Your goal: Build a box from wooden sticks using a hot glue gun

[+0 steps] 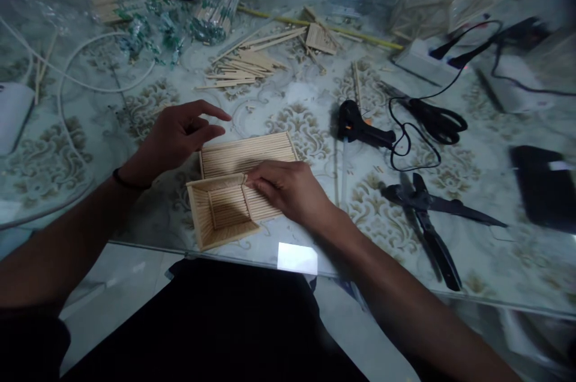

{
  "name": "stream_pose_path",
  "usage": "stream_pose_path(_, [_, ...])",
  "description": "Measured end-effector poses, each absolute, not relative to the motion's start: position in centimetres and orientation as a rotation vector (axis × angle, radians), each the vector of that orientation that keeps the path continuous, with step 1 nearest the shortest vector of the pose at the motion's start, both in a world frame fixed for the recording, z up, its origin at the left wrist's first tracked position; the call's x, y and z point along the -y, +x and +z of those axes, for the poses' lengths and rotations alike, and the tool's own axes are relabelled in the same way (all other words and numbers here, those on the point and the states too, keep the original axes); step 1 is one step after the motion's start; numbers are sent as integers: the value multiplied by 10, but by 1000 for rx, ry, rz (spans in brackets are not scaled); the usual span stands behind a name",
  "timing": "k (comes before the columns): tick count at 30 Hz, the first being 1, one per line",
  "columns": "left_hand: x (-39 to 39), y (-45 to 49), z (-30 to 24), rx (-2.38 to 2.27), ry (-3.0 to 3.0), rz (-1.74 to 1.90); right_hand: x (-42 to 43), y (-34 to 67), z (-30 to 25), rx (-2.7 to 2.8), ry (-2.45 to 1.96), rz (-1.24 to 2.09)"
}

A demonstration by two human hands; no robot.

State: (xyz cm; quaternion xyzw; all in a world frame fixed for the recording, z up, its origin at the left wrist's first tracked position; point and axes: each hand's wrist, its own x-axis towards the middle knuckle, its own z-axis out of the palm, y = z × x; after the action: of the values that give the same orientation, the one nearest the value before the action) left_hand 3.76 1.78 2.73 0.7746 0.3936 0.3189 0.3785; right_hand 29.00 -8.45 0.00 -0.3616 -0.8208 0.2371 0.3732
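A small open-topped box of thin wooden sticks [228,205] rests near the table's front edge, its hollow facing me. Against its back and right side lies a flat panel of the same sticks [247,154]. The fingertips of my right hand [290,190] pinch the box's upper right corner, and that hand covers part of the panel. Just above the panel's left end hovers my left hand [182,130], thumb and forefinger apart, holding nothing. A black band circles the left wrist.
To the right lie a glue gun [364,127], scissors [434,118], cutting pliers [423,202] and a black phone-like slab [544,187]. Loose sticks [247,67] and plastic-wrapped bundles [220,4] sit at the back. Cables run to a white power strip [425,61].
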Motion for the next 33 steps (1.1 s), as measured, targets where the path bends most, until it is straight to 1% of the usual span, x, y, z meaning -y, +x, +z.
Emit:
stream_pose_path(6, [-22,37,40,-951,2008,825,85,290,-1,2097,-938,636])
stream_pose_path(13, [-51,18,57,-1163,2038,834,84,290,-6,2090,-936,645])
stream_pose_path(18, [-72,-1,52,-1255,2098,806,85,290,-7,2090,-946,655])
stream_pose_path(33, [-54,1,48,-1360,2006,820,86,291,-4,2102,-1001,687])
